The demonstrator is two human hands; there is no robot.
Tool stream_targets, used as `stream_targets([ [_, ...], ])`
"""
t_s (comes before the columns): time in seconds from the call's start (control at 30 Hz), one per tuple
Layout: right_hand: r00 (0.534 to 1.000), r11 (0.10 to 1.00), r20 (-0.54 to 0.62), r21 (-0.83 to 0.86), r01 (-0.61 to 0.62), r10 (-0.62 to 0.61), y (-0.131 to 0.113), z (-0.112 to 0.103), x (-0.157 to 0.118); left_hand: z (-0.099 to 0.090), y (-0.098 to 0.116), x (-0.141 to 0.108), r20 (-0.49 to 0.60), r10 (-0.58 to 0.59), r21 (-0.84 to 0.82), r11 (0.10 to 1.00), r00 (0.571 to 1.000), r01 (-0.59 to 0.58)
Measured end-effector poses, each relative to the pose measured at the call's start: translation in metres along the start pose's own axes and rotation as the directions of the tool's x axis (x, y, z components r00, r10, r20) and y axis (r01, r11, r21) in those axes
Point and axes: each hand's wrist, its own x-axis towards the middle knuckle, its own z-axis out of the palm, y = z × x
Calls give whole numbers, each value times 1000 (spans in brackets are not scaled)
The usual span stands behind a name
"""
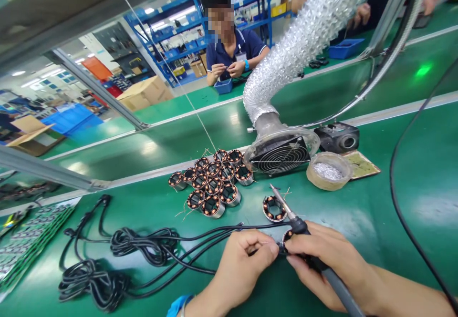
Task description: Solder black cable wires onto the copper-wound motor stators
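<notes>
My right hand [332, 260] is wrapped around a soldering iron [284, 202], its tip pointing up and away from me. The same hand's thumb and fingertips pinch near a small copper-wound motor stator [286, 237], mostly hidden behind the fingers. Close beside it, my left hand [246, 260] is closed, thumb against forefinger, on what looks like the end of a black cable [200, 265]; a dark piece shows between the two hands' fingertips. Just beyond the iron lies a single stator [269, 213]. A cluster of several more stators [213, 186] stands farther back with thin wire ends sticking out.
Coiled black cables [95, 281] lie at left beside green circuit boards [32, 240]. At the back are a fume fan [282, 157] with a foil duct [279, 64], a round tub [329, 171] and a black holder [336, 138]. A co-worker [232, 50] sits across the bench.
</notes>
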Motion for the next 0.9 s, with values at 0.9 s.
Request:
stream_targets([
  [0.9,962,963,84,60,-263,258,-15,3,7,6,-13,-17,31,424,551,748,905,-370],
])
